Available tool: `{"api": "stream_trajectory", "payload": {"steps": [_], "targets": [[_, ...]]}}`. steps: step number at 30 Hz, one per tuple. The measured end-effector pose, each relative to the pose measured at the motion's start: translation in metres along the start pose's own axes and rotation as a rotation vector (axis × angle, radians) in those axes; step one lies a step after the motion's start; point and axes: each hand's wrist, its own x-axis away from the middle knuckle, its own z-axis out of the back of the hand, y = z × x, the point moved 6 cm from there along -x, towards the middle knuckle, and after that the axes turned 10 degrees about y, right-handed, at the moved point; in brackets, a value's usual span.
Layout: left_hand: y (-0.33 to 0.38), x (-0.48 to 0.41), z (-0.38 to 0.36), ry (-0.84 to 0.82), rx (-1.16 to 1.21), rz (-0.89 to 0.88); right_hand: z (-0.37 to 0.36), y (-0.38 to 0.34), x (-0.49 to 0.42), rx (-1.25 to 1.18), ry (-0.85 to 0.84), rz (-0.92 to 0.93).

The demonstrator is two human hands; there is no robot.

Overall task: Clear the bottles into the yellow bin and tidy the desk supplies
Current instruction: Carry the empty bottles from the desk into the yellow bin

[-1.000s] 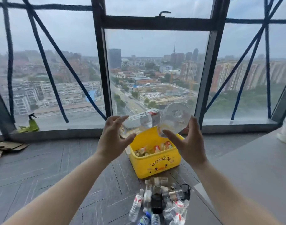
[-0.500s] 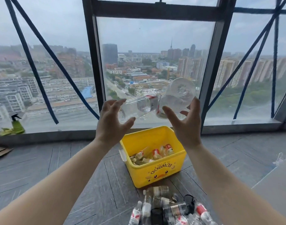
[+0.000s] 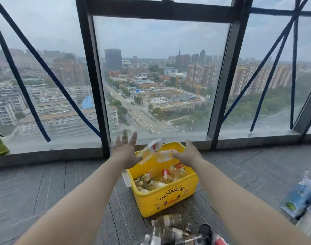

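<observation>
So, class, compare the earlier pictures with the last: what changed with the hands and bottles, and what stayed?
The left hand and right hand came down towards the yellow bin and let go of the two clear bottles, which now tumble, blurred, over its rim. The bin, its contents and the heap of bottles on the floor stayed put.

soft, even daylight comes at you through the window filling the upper frame; under the overcast sky, shadows on the floor stay faint. your left hand and the bottles at centre are smeared by motion blur. window bars bow toward the edges.
</observation>
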Motion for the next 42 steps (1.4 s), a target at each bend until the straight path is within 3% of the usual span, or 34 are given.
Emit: {"api": "stream_trajectory", "payload": {"steps": [7,14,21,34,42], "targets": [[0.012,0.044,0.014,0.056,0.017,-0.061,0.059,0.025,0.047,0.136,-0.001,0.011],[0.113,0.133,0.064,0.214,0.382,-0.281,0.155,0.039,0.158,0.049,0.157,0.128],[0.208,0.260,0.084,0.146,0.471,-0.475,0.236,0.081,0.291,0.171,0.277,0.156],[0.365,0.493,0.108,0.049,0.668,-0.783,0.408,0.193,0.560,0.369,0.590,-0.073],[0.478,0.591,0.106,-0.021,0.687,-0.963,0.493,0.277,0.674,0.381,0.753,-0.248]]}}
